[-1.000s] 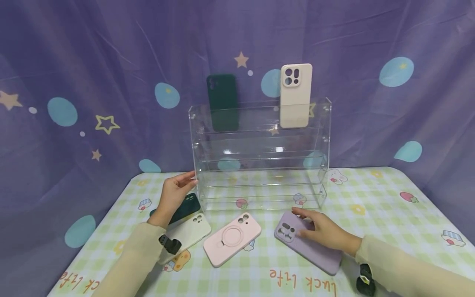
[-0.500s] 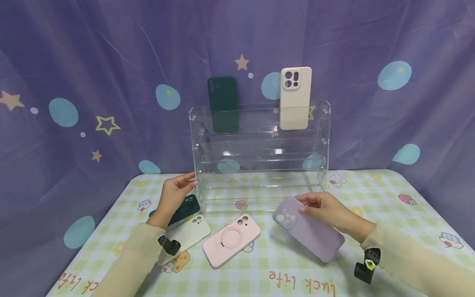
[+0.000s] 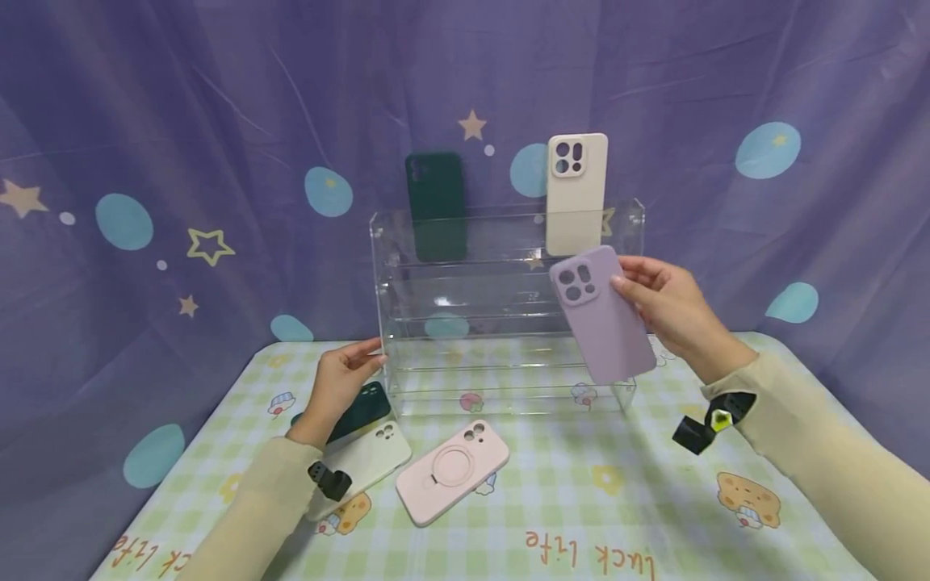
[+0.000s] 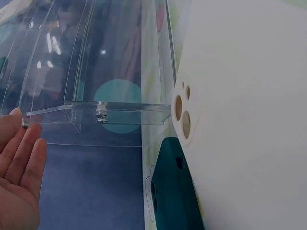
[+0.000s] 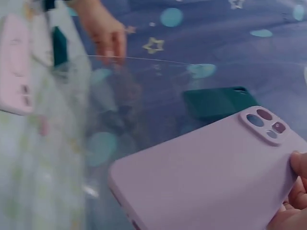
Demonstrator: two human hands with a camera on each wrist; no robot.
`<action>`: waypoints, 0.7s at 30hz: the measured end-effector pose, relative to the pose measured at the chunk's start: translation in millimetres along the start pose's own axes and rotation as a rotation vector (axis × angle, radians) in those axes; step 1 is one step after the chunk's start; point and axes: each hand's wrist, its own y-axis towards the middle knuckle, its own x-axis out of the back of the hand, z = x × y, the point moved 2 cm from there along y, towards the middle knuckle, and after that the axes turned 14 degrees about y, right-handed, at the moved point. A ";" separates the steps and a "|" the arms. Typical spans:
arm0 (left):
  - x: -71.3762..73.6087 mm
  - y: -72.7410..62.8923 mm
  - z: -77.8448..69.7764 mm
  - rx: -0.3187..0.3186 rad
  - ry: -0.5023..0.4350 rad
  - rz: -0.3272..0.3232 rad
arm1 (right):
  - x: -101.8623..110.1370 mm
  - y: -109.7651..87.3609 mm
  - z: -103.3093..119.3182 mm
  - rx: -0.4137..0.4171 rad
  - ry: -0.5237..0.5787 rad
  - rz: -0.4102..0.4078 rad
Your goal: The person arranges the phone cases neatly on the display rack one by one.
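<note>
My right hand [image 3: 672, 311] pinches a lilac phone case [image 3: 603, 319] by its upper right edge, thumb across its back. The case hangs tilted in front of the right part of a clear acrylic display rack [image 3: 508, 355]. At the rack's left side panel, my left hand [image 3: 341, 387] grips the edge between thumb and fingers; the left wrist view shows those fingers [image 4: 26, 160] at the panel's edge. On the top tier stand a dark green phone case [image 3: 438, 206] at left and a cream phone case [image 3: 576, 194] at right.
On the checked tablecloth [image 3: 567, 516] lie a pink phone case [image 3: 454, 472] with a ring, a white phone case [image 3: 363, 464] and another dark green case [image 3: 366, 411], partly under my left arm. A purple curtain [image 3: 218, 145] hangs behind the rack.
My right hand has lifted the lilac phone case off the tablecloth, raised it before the rack and turned it more upright. My left hand stays at the rack's side.
</note>
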 end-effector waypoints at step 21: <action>-1.1 0.3 2.4 0.001 -0.011 -0.004 | -26.0 91.7 35.2 0.404 0.360 -0.178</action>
